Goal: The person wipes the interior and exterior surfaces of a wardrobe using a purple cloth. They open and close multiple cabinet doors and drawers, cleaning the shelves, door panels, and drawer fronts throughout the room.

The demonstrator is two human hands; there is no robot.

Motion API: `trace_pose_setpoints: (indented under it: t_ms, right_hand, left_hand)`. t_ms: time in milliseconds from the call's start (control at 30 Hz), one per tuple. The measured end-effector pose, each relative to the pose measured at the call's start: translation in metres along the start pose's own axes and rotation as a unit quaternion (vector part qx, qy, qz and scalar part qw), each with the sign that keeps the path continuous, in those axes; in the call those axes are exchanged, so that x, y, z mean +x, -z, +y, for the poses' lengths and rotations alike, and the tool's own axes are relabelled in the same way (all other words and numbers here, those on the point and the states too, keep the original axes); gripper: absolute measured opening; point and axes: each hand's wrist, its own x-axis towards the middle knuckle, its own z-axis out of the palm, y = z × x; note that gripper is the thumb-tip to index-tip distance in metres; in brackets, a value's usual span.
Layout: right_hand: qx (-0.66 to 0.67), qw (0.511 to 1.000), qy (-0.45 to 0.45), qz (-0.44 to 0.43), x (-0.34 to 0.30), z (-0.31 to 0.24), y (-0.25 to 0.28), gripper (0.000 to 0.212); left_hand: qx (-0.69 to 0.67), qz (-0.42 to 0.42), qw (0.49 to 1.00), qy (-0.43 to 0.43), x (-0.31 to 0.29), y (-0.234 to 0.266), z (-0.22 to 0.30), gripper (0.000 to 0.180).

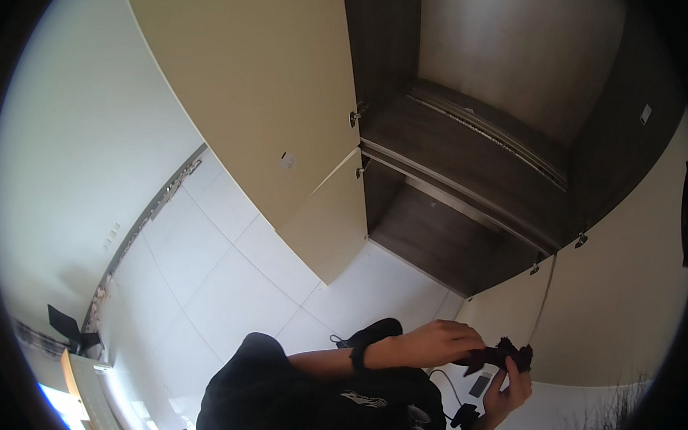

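A crumpled dark maroon cloth (515, 355) is stretched between my two hands at the lower right. My left hand (455, 342), with a black band on its wrist, reaches across from the left and is closed on the cloth's left part. From below, my right hand (510, 395) pinches the cloth's right part between thumb and fingers. The cloth hangs in front of the lower edge of a cream cabinet door (613, 323). Just under it and between my hands shows a small pale device with a dark screen (480, 383).
A dark brown cabinet (468, 140) stands open ahead, with shelves inside. Its cream doors swing out left (250, 83) and right. White tiled floor (221, 264) runs to a pale wall (81, 153). A black cable device (466, 416) sits by my right wrist; dark bristles (617, 414) show lower right.
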Motion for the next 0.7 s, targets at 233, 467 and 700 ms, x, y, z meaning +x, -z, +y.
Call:
trace_pose_setpoints:
  t_ms: [233, 467, 700]
  right_hand:
    - [-0.009, 0.995, -0.049, 0.085, 0.001, -0.016, -0.006, 0.035]
    - [0.024, 0.996, -0.029, 0.075, -0.001, -0.066, -0.027, 0.032]
    - [0.120, 0.990, 0.013, 0.069, -0.005, -0.139, -0.071, 0.030]
  left_hand:
    - [0.088, 0.068, 0.991, 0.078, -0.050, 0.052, 0.027, 0.033]
    - [0.114, 0.126, 0.972, 0.162, -0.112, 0.080, 0.093, 0.025]
    - [0.155, 0.142, 0.932, 0.295, -0.244, 0.100, 0.178, 0.025]
